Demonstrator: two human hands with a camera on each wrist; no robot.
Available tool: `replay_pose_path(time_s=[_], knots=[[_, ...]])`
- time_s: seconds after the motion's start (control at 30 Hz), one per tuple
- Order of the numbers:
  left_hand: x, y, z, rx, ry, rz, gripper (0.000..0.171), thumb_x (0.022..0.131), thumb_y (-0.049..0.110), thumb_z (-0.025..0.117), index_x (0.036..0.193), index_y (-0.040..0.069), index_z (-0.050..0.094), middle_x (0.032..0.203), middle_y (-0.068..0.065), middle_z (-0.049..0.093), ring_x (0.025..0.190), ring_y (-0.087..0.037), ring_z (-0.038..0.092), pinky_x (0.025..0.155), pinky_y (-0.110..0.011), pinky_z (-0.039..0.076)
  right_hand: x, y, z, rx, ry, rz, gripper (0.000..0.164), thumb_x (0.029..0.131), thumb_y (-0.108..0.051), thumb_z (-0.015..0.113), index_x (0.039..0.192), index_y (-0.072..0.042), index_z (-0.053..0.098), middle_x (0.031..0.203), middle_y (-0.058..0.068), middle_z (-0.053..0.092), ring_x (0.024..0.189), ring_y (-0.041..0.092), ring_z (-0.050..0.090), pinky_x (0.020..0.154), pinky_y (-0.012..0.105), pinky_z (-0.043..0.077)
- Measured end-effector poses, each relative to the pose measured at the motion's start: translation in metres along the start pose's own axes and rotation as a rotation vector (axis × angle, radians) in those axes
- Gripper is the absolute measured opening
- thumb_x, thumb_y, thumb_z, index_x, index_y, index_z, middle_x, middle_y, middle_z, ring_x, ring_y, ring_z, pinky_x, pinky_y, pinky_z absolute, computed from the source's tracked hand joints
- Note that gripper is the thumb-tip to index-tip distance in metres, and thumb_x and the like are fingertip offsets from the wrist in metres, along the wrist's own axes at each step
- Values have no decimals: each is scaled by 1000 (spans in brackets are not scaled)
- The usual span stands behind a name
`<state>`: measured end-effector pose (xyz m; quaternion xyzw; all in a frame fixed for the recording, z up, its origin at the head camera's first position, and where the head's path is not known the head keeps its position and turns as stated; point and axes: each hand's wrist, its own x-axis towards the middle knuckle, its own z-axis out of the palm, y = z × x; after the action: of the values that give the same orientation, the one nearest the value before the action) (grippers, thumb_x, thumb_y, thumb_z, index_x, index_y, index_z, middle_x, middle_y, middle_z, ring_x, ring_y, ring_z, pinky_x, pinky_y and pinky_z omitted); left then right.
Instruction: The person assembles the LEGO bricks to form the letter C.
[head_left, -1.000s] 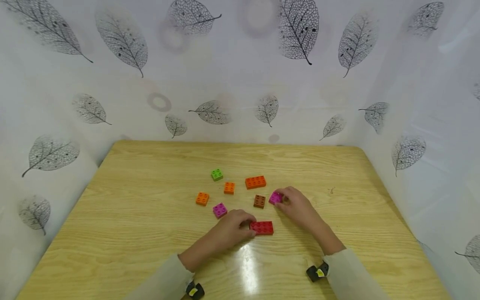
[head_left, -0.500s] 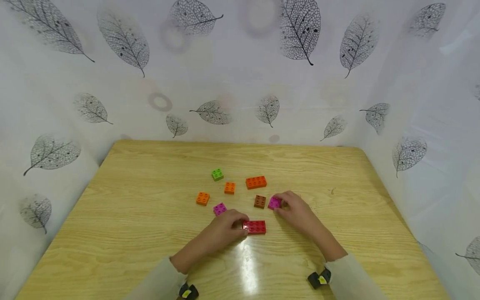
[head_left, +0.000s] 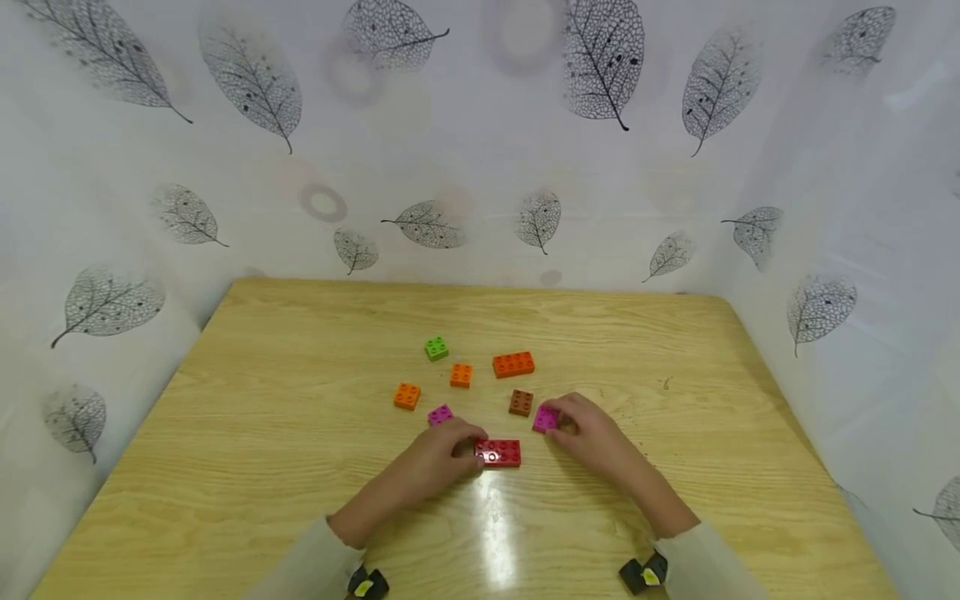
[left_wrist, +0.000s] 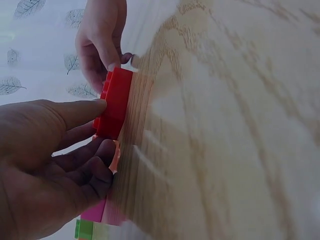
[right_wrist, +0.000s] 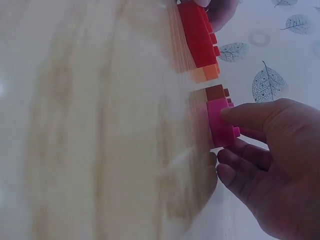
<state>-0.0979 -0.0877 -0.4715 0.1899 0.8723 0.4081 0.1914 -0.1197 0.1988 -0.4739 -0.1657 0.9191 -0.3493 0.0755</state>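
Wooden tabletop [head_left: 247, 450] below: my left grip [head_left: 435, 462] pinches the red brick [head_left: 504, 452], right grip [head_left: 596, 437] the magenta brick [head_left: 543, 419]; I'd guide both flat, squeezing lightly.

Red brick [head_left: 501, 452] farther left, pinched pink brick [head_left: 543, 420] slightly nearer.

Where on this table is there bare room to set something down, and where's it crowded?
Bare table lies left of the leftmost orange brick, behind the green brick, and right of the right grip. It's crowded from the left grip across to the right grip, where the red brick, brown brick and right magenta brick sit close together.
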Motion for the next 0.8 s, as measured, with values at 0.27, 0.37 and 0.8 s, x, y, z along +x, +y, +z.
replay_pose_path(time_s=[0.27, 0.37, 0.8], knots=[[-3, -2, -1, -12, 9, -2, 33, 97, 26, 69, 128, 17, 67, 128, 1, 65, 123, -22, 58, 104, -47, 47, -7, -6, 2, 13, -27, -57, 36, 93, -17, 74, 128, -17, 66, 114, -4, 62, 94, 11, 58, 77, 24, 51], [-5, -2, 0, -10, 29, 7, 33, 96, 26, 69, 127, 17, 67, 126, 1, 66, 121, -21, 59, 102, -47, 47, -10, -9, 0, 37, -45, -72, 36, 93, -19, 73, 128, -20, 66, 115, -7, 62, 93, 11, 58, 75, 24, 50], [-6, -5, 2, -37, 66, 13, 33, 95, 26, 71, 126, 17, 68, 127, -1, 66, 120, -22, 59, 101, -48, 47, -16, -18, 6, 133, -72, -273, 39, 92, -19, 74, 130, -25, 66, 124, -9, 60, 100, 15, 59, 79, 26, 52]])
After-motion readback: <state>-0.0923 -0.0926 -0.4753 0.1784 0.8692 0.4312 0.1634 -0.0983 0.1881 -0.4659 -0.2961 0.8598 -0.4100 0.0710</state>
